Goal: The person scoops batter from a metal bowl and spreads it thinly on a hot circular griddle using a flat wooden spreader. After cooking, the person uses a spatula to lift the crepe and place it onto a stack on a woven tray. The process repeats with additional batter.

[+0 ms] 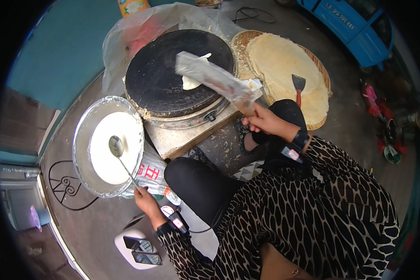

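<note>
In my left hand (147,204) is the handle of a long metal ladle (116,146), its bowl over the white batter (106,164) in a large metal basin (80,150). My right hand (266,120) grips a flat, batter-smeared spreader (213,75), blurred and held over a round black griddle (154,73). A small pool of white batter (190,83) lies on the griddle, partly hidden by the spreader. To the right, a stack of thin round pancakes (283,57) rests on a round wooden board (240,38). A scraper with a red handle (298,85) lies on the stack.
Behind the griddle bunches clear plastic sheeting (115,45). The griddle stands on a low slab (171,140) near my knees. A white stool (136,257) holding two phones is at lower left, near a black metal scroll frame (68,189). A blue vehicle (350,26) stands at upper right.
</note>
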The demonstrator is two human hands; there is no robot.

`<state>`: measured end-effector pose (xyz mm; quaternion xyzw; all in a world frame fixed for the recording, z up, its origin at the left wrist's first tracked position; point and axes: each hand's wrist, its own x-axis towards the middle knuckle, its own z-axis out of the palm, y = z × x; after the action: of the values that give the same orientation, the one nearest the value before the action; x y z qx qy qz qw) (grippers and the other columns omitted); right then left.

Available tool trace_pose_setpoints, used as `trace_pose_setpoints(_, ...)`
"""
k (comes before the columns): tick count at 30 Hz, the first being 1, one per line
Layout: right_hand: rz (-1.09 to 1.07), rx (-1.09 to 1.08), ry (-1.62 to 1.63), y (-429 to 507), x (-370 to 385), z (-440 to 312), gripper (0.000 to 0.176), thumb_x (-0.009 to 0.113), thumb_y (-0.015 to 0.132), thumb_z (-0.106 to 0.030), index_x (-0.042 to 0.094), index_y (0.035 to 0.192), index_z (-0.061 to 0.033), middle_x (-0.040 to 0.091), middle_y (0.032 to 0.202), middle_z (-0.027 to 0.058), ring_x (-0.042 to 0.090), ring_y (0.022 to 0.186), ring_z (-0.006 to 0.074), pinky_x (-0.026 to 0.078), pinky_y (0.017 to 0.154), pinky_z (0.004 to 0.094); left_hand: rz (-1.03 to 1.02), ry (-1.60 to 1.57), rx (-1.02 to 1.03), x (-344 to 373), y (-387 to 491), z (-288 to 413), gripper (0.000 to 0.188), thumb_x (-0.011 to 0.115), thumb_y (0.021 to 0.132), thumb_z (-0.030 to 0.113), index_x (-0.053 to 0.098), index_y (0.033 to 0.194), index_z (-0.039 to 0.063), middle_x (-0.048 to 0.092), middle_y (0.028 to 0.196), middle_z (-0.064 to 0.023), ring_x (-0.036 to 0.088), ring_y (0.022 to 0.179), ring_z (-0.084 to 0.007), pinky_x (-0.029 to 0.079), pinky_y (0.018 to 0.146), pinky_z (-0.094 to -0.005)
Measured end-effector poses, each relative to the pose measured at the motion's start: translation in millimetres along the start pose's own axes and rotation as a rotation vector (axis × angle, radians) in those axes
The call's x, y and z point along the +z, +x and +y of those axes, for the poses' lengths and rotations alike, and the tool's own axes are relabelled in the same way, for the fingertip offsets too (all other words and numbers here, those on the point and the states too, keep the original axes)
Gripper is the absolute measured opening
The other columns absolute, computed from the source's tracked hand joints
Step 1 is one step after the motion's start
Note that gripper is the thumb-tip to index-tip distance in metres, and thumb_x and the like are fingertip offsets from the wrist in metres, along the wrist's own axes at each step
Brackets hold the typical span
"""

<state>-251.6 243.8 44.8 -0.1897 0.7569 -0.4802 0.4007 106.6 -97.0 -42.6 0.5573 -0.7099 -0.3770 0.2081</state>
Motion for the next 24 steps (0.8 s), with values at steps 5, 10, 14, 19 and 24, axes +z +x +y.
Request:
trace_pose_setpoints(5, -0.086, 0.056, 0.428, -25, -13, 12, 0.039, 0.047, 0.098, -0.013, 0.04, 0.135, -0.0007, 0.067, 0.098, 0.0109, 0.062, 0.07, 0.0121, 0.054, 0.061, 0.0253, 0.043, 0.266, 0.086, 8, 17, 3, 0.041, 0.05, 0.096, 0.023, 0.061, 0.121, -0.008, 0.067, 0.108, -0.0287, 0.066, 0.101, -0.0406, 0.049, 0.088, -0.0425)
trace_pose_setpoints(10, -0.152, 0.166, 0.453, -13, -18, 15, 0.031, 0.046, 0.1, -0.018, 0.05, 0.123, 0.0033, 0.068, 0.096, 0.0135, 0.066, 0.072, 0.0153, 0.056, 0.064, 0.0276, -0.076, 0.513, 0.07, 1, 22, 22, 0.041, 0.052, 0.095, 0.025, 0.063, 0.118, -0.008, 0.067, 0.11, -0.0274, 0.064, 0.104, -0.0424, 0.05, 0.091, -0.0451)
trace_pose_setpoints(14, -0.04, 0.165, 0.32, -8, -27, 33, 0.046, 0.058, 0.098, -0.024, 0.048, 0.131, 0.0061, 0.067, 0.089, 0.0103, 0.064, 0.066, 0.0141, 0.056, 0.056, 0.0274, -0.058, 0.555, 0.104, -5, 19, 29, 0.038, 0.054, 0.094, 0.023, 0.065, 0.115, -0.006, 0.068, 0.107, -0.027, 0.065, 0.101, -0.0426, 0.051, 0.088, -0.045)
trace_pose_setpoints(19, 0.259, -0.024, -0.237, -8, -30, 44, 0.064, 0.071, 0.09, -0.029, 0.046, 0.142, -0.0011, 0.063, 0.072, 0.0071, 0.057, 0.052, 0.0092, 0.046, 0.046, 0.0271, -0.1, 0.552, 0.167, -7, 18, 12, 0.037, 0.056, 0.092, 0.022, 0.066, 0.112, -0.007, 0.068, 0.101, -0.0278, 0.065, 0.096, -0.0441, 0.051, 0.085, -0.047)
trace_pose_setpoints(24, 0.175, -0.294, -0.314, -1, -32, 37, 0.052, 0.069, 0.085, -0.037, 0.06, 0.125, -0.0049, 0.071, 0.094, 0.018, 0.067, 0.09, 0.0373, 0.052, 0.079, 0.0406, -0.04, 0.656, 0.246, -6, 14, 0, 0.038, 0.059, 0.091, 0.022, 0.066, 0.114, -0.007, 0.068, 0.102, -0.0286, 0.064, 0.098, -0.0435, 0.05, 0.089, -0.0468)
